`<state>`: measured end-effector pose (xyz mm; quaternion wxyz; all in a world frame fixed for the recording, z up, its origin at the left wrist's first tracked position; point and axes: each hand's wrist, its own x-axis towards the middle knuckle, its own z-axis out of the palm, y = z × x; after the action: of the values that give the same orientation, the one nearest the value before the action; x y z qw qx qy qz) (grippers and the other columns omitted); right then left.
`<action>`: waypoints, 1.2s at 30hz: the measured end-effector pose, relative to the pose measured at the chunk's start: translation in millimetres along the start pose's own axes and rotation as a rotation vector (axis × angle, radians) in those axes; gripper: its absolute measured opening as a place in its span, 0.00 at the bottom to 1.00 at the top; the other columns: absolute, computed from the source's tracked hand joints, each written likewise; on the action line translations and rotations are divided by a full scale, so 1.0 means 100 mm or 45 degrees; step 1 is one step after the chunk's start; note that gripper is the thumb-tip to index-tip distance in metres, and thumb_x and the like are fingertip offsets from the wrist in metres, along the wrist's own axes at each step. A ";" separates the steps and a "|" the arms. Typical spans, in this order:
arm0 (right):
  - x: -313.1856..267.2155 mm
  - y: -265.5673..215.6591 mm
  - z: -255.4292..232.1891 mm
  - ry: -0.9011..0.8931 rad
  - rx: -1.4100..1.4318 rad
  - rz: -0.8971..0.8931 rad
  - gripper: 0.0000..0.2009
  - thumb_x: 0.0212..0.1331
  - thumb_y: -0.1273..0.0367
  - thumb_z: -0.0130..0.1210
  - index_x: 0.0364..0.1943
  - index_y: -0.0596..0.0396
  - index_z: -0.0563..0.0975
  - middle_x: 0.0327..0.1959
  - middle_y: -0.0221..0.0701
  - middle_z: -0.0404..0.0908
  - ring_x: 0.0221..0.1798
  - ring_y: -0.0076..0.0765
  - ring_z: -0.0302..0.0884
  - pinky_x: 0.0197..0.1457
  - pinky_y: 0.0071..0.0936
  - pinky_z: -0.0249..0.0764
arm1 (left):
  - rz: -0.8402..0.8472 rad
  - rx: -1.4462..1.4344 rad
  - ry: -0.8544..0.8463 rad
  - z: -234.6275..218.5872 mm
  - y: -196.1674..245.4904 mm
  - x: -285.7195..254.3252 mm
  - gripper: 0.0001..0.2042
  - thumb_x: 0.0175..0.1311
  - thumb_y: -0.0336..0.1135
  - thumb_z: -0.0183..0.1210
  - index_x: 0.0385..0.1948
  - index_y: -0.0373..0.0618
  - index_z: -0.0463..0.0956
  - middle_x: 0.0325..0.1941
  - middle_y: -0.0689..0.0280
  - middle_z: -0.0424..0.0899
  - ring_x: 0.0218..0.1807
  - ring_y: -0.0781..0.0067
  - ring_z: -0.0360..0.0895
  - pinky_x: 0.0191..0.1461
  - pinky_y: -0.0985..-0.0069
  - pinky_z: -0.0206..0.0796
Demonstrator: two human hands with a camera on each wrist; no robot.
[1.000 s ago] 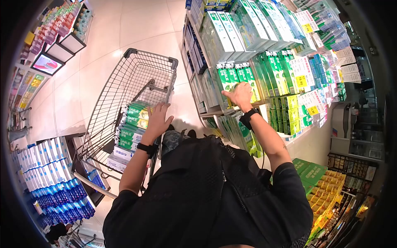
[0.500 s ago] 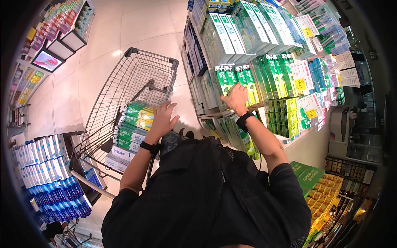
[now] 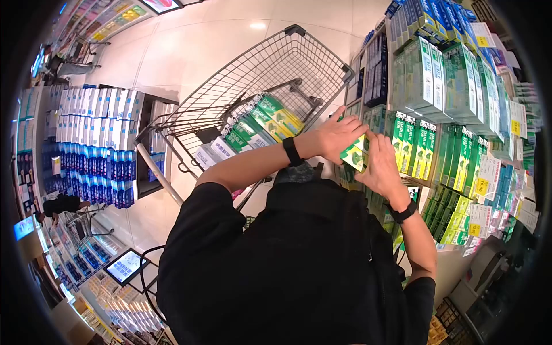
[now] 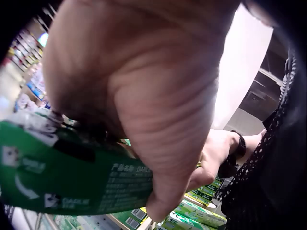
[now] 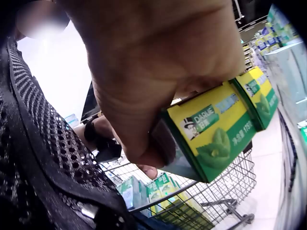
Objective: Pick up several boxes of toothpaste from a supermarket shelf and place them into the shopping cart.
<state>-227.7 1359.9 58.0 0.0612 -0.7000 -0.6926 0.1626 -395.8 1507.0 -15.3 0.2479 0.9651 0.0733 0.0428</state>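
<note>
Both hands hold green-and-yellow Darlie toothpaste boxes between the cart and the shelf. My left hand grips them from the left side, its thumb over the green face in the left wrist view. My right hand grips the opposite end. In the right wrist view, two toothpaste box ends show side by side below the palm. The shopping cart stands at left, with stacked Darlie boxes and a white box in its near end.
At right a shelf display bears rows of Darlie boxes, clear plastic-fronted packs and price tags. A stack of blue-and-white boxes stands left of the cart handle. Another person is at the far left.
My right hand has lifted toothpaste boxes off the shelf row and drawn them toward the cart. The left hand has crossed over and taken hold too. The view has turned, with the cart further right.
</note>
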 end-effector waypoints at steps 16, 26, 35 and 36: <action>0.07 0.13 0.01 0.029 0.261 -0.067 0.44 0.59 0.64 0.74 0.78 0.62 0.63 0.73 0.52 0.72 0.77 0.64 0.67 0.82 0.51 0.61 | -0.458 0.517 -0.255 -0.26 -2.04 -1.73 0.46 0.42 0.37 0.79 0.71 0.47 0.70 0.67 0.60 0.78 0.78 0.55 0.70 0.91 0.35 0.39; 0.04 0.16 0.09 0.043 0.342 -0.027 0.43 0.60 0.71 0.72 0.79 0.62 0.62 0.74 0.53 0.73 0.77 0.63 0.69 0.82 0.49 0.65 | -0.252 0.562 -0.311 0.41 -2.20 -1.61 0.55 0.40 0.54 0.83 0.76 0.54 0.66 0.74 0.65 0.76 0.82 0.58 0.67 0.88 0.36 0.45; -0.07 0.18 0.19 -0.029 0.462 0.069 0.41 0.59 0.75 0.70 0.78 0.63 0.63 0.72 0.55 0.74 0.74 0.65 0.74 0.79 0.49 0.70 | -0.335 0.287 -0.389 0.37 -2.11 -1.50 0.42 0.67 0.73 0.63 0.73 0.51 0.71 0.76 0.59 0.77 0.85 0.48 0.62 0.87 0.32 0.42; -0.06 0.18 0.19 -0.026 0.459 0.070 0.41 0.59 0.75 0.70 0.78 0.63 0.63 0.72 0.55 0.74 0.74 0.65 0.74 0.79 0.49 0.70 | -0.346 0.307 -0.388 0.40 -2.14 -1.46 0.38 0.73 0.73 0.56 0.72 0.53 0.72 0.74 0.59 0.78 0.85 0.48 0.64 0.87 0.32 0.42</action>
<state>-216.1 1350.2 35.2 0.1741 -0.6948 -0.6334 0.2927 -560.4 1649.8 -161.0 0.1426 0.9643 0.1686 -0.1462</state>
